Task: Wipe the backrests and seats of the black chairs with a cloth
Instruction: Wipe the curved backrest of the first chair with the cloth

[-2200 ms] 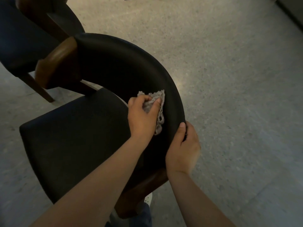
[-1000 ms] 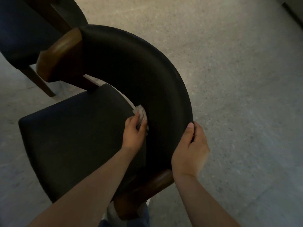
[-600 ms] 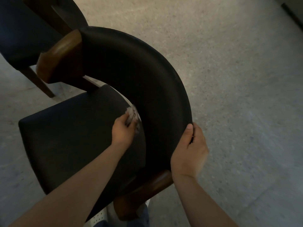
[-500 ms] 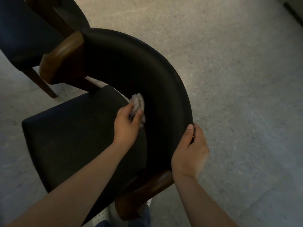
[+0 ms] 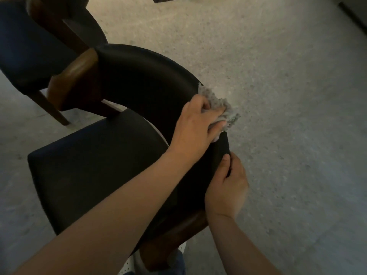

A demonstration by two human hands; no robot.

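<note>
Where the curved black backrest (image 5: pixel 143 76) reaches its top rim, the grey cloth (image 5: pixel 228 114) lies bunched over that edge and spills onto the outer side. The left hand (image 5: pixel 196 126) grips it, fingers curled round the wad and pressing it to the backrest. Just below the cloth on the same rim, the right hand (image 5: pixel 228 187) clamps the backrest, thumb on the inner face and fingers wrapped behind it. The black seat (image 5: pixel 95 165) sits inside the backrest's curve. Beyond the backrest's far wooden end (image 5: pixel 73 76), a second dark chair (image 5: pixel 23 46) stands on speckled grey floor (image 5: pixel 288 86).
</note>
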